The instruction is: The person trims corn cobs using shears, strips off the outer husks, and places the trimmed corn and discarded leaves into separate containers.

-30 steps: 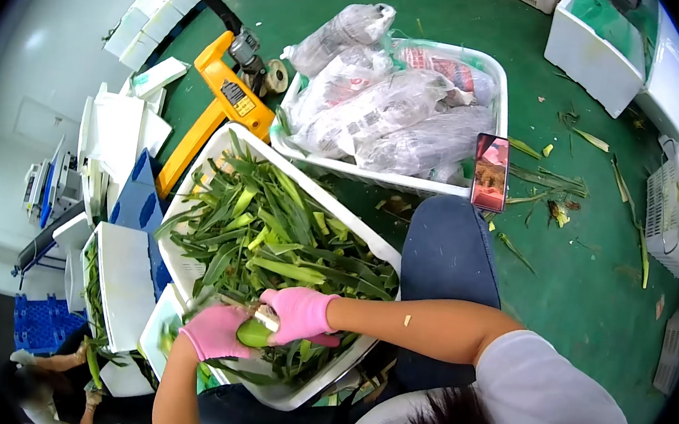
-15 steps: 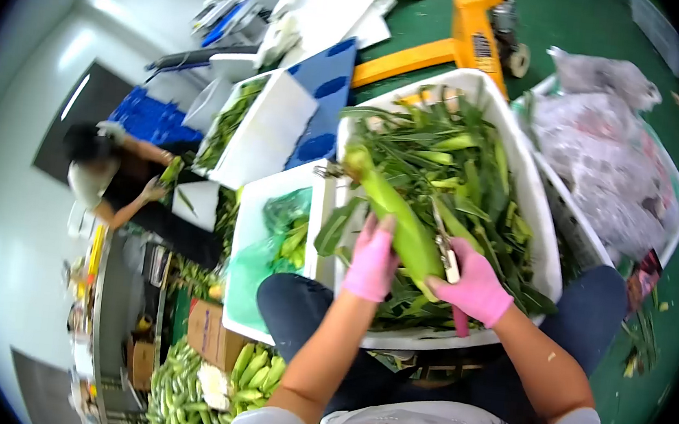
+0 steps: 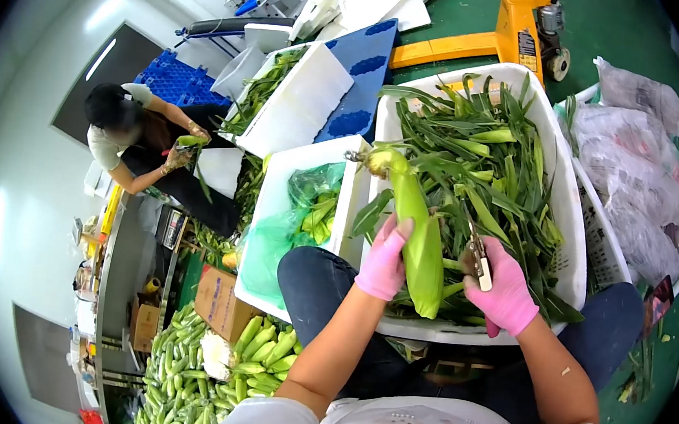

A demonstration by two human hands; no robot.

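Observation:
My left hand (image 3: pixel 385 259), in a pink glove, is closed around the lower part of an ear of corn (image 3: pixel 418 248) in its green husk. The ear's stalk end points up and away, its tip toward me. To its right, my gloved right hand (image 3: pixel 505 292) grips what look like pruning shears (image 3: pixel 482 268), their metal blades pointing away from me. A small gap separates the right hand from the ear. Both hands are over a white basket (image 3: pixel 570 259) filled with green husks and leaves (image 3: pixel 513 188); the palm side of each hand is hidden.
Left of the basket stands a white foam box (image 3: pixel 262 205) with a green bag. Husked corn (image 3: pixel 185 369) lies in a pile beside a cardboard box (image 3: pixel 222 303). A co-worker (image 3: pixel 129 143) handles corn at left. Behind are a yellow pallet jack (image 3: pixel 520 29) and a bagged crate (image 3: pixel 629 174).
My right hand and the shears have moved away from the ear's tip. The ear is turned more lengthwise toward me. The whole view has shifted, with the basket now farther right.

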